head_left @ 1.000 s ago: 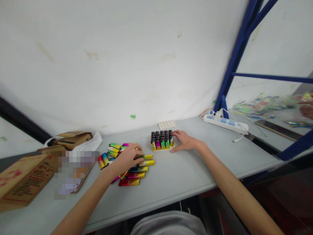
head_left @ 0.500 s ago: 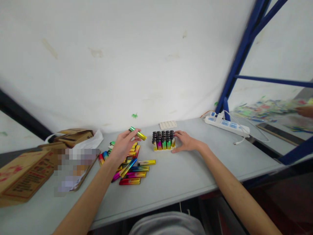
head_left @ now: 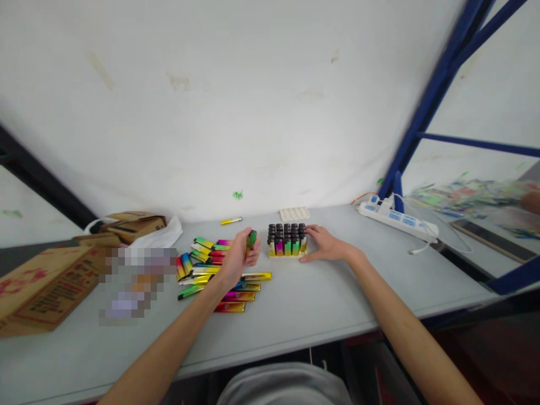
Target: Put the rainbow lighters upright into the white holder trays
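Observation:
My left hand (head_left: 236,260) is closed around a green lighter (head_left: 251,241), held upright just left of a tray of upright lighters (head_left: 287,241) with black caps. My right hand (head_left: 324,245) rests with fingers spread flat against the tray's right side. A pile of loose rainbow-coloured lighters (head_left: 215,273) lies on the grey table (head_left: 320,304) beneath and left of my left hand. One yellow lighter (head_left: 230,221) lies apart near the wall.
An empty white tray (head_left: 294,214) sits behind the filled one. A white power strip (head_left: 399,220) with cables lies at the right by a blue rack post (head_left: 426,107). Cardboard boxes (head_left: 46,287) and a white bag stand left. Another person's hand (head_left: 530,201) shows far right.
My left hand lifted a lighter from the pile, raised it, and now holds a green one upright beside the tray. A yellow lighter now lies near the wall. The right hand stayed put.

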Tool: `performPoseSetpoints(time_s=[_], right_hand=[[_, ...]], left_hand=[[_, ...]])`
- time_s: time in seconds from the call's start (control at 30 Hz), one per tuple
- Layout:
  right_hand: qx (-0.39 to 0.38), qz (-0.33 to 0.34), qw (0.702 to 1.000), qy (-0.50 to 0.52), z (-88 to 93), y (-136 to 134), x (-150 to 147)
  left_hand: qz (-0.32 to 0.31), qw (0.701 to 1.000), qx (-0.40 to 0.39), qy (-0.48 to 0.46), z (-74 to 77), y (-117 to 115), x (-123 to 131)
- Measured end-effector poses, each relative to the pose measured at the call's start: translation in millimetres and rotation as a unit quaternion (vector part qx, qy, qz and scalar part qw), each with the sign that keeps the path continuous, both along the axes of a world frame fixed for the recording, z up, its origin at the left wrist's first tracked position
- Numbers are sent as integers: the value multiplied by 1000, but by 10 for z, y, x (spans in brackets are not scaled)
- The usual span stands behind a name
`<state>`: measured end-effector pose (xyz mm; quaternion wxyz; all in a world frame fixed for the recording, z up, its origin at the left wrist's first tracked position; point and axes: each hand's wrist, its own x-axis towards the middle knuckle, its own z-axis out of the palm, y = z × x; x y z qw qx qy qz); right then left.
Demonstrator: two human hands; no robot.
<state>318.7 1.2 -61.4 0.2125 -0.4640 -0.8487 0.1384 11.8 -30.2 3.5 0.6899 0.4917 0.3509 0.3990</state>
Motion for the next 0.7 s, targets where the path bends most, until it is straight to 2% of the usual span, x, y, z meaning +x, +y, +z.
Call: performPoseSetpoints(time_s=[0.3,0.5,0.7], right_hand=[[13,4,1000,-2,-33,17,18],[9,6,1000,5,-30,20,13],[-3,2,1000,11,19,-4,-16]], left_hand=[[35,999,6,6,-1,-31,8],[35,999,20,9,24,-77,45],[30,988,146,27,208,-166,277]])
